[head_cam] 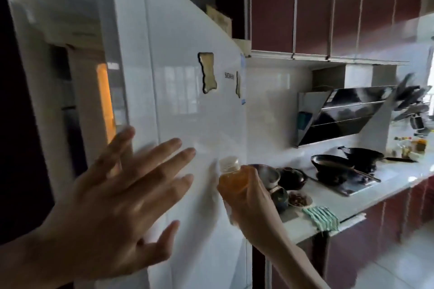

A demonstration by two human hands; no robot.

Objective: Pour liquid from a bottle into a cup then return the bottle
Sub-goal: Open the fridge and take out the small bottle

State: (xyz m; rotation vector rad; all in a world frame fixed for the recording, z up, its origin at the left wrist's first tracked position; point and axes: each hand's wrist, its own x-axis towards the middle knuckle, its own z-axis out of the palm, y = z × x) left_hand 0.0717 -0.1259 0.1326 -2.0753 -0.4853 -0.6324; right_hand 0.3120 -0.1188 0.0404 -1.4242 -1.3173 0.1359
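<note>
My right hand is closed around a small clear bottle of orange liquid with a clear cap, held upright in front of the white fridge door. My left hand is open with fingers spread, flat against or just in front of that door near its left edge. The left fridge door stands ajar, with an orange glow from the gap. No cup can be made out with certainty; small bowls sit on the counter behind the bottle.
A white counter runs to the right with dark bowls, a hob with two black woks, a striped cloth at its edge and jars at the far end. Red cabinets hang above and below; a range hood slants over the hob.
</note>
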